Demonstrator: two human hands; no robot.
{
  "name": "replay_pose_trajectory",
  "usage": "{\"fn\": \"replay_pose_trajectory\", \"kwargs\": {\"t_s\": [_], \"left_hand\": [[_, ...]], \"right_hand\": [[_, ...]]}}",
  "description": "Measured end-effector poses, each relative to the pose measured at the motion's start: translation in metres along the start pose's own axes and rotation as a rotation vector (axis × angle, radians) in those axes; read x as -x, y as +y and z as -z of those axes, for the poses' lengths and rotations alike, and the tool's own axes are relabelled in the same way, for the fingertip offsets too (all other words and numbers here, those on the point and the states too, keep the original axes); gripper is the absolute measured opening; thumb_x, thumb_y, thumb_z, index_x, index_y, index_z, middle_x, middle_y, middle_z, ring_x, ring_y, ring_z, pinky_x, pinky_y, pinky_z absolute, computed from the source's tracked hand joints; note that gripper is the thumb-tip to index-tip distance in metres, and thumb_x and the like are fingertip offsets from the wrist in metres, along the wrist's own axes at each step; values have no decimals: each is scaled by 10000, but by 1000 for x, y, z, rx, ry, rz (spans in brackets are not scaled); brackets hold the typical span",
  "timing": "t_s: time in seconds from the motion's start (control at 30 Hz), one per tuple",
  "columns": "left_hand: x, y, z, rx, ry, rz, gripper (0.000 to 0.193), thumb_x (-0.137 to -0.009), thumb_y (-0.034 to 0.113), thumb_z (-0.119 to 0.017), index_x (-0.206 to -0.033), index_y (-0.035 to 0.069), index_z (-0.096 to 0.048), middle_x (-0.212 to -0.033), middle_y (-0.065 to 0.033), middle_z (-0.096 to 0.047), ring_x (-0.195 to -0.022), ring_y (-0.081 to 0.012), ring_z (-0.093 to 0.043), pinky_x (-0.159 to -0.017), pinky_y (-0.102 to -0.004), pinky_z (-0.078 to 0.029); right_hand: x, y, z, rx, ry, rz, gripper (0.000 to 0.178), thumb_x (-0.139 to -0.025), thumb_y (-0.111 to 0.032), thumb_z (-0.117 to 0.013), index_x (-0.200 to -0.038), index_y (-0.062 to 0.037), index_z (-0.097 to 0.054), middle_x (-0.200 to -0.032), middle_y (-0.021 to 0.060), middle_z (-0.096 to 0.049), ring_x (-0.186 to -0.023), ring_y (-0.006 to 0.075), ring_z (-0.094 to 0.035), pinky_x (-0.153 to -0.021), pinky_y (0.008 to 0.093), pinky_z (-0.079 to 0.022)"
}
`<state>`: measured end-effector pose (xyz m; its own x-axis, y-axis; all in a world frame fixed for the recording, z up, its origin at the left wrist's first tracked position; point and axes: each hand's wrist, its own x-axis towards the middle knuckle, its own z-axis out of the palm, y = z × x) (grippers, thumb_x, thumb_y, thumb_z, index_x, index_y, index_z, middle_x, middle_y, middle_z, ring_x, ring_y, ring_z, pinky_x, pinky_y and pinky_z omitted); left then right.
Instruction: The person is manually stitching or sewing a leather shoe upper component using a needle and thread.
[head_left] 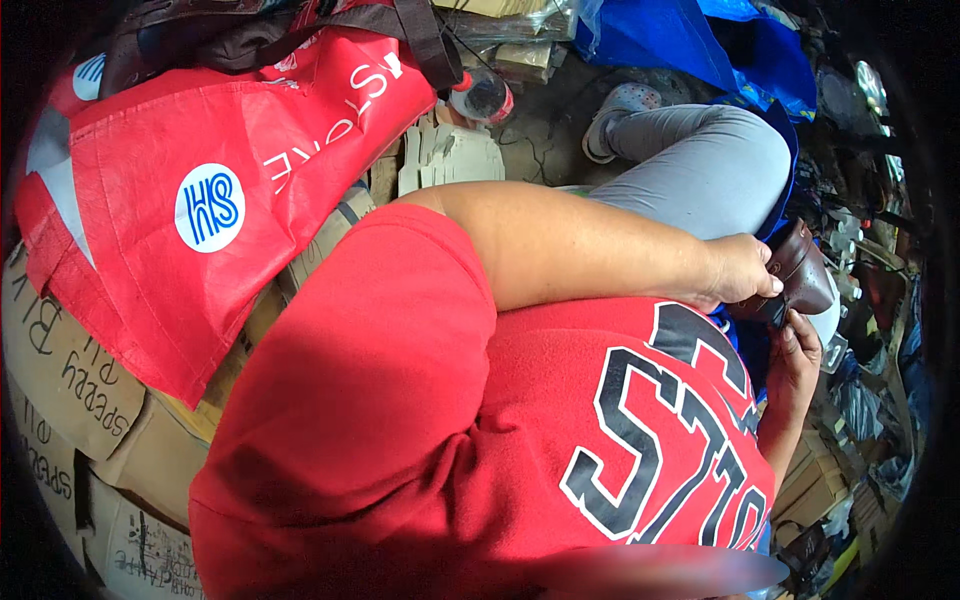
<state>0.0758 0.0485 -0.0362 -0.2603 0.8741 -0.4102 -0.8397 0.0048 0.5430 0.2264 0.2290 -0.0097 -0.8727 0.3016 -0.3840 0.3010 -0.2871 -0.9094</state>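
In the head view's right part, my left hand (745,270) reaches across from the red sleeve, fingers curled, its thumb against a dark brown leather shoe (808,275). Just below, my right hand (797,350) pinches the lower edge of that shoe between thumb and fingertips. The shoe is tilted, and its far side is out of sight. A patch of black material (775,312) shows between the two hands. Blue cloth (757,345) and a white rounded thing (828,322) lie behind the hands. My bent leg in grey trousers (690,165) is beyond my left forearm.
A large red bag (130,170) with dark straps lies at the left on flattened cardboard boxes (75,375). Pale cut pieces (455,155) and a clear bottle (485,98) are farther off. Blue sheeting (655,40) lies at the back, with mixed clutter (860,390) along the right.
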Motion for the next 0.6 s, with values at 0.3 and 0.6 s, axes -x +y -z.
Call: {"fn": "replay_pose_trajectory", "kwargs": {"t_s": [0.3,0.6], "left_hand": [[3,4,-2,-14,-2,-129,157,-898,50,-552,-1033,-28,-566,-883,-89,-624,-805,-152,-592,-761,-301,-472],[31,1,7,306,-36,-234,277,-930,132,-555,-1150,-33,-522,-1086,-108,-622,-978,-160,-608,-903,-329,-470]], "right_hand": [[-4,-12,-8,98,85,-6,230,-863,-24,-634,-1092,4,-635,-1108,79,-622,-992,145,-580,-900,271,-431],[-27,-40,-50,383,-206,-13,236,-841,-108,-623,-1044,2,-668,-858,-13,-522,-780,92,-457,-694,228,-348]]}}
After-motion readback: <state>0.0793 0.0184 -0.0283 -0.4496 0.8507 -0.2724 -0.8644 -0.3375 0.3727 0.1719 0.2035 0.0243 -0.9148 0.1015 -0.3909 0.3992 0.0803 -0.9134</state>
